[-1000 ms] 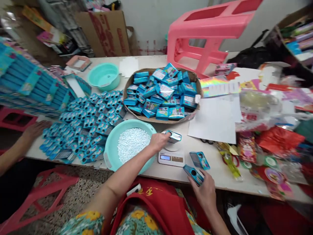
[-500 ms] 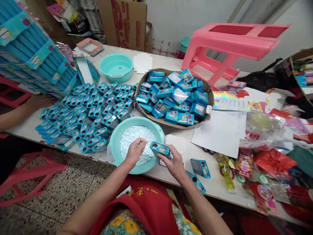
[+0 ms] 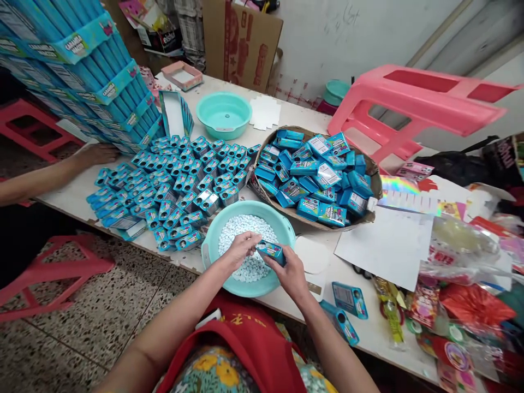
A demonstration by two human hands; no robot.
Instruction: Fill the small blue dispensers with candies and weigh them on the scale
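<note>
My right hand (image 3: 291,272) grips a small blue candy box (image 3: 270,251) over a teal bowl (image 3: 213,240) filled with small white candies (image 3: 239,228). My left hand (image 3: 239,250) is pinched at the box's open end, fingertips together; what they hold is too small to see. A white scale (image 3: 313,262) sits just right of the bowl, partly behind my right hand. Two more blue boxes (image 3: 349,299) lie on the table near its front edge, to my right.
Several open blue boxes (image 3: 172,183) cover the table on the left. A basket (image 3: 366,218) holds closed blue boxes. Another person's hand (image 3: 92,155) rests by a tall stack of blue cartons (image 3: 77,71). An empty teal bowl (image 3: 223,114), pink stool (image 3: 413,103) and wrappers (image 3: 462,273) stand around.
My right hand took the box from the scale and brought it over the bowl. My left hand moved from the candies to the box's end. The view shifted left.
</note>
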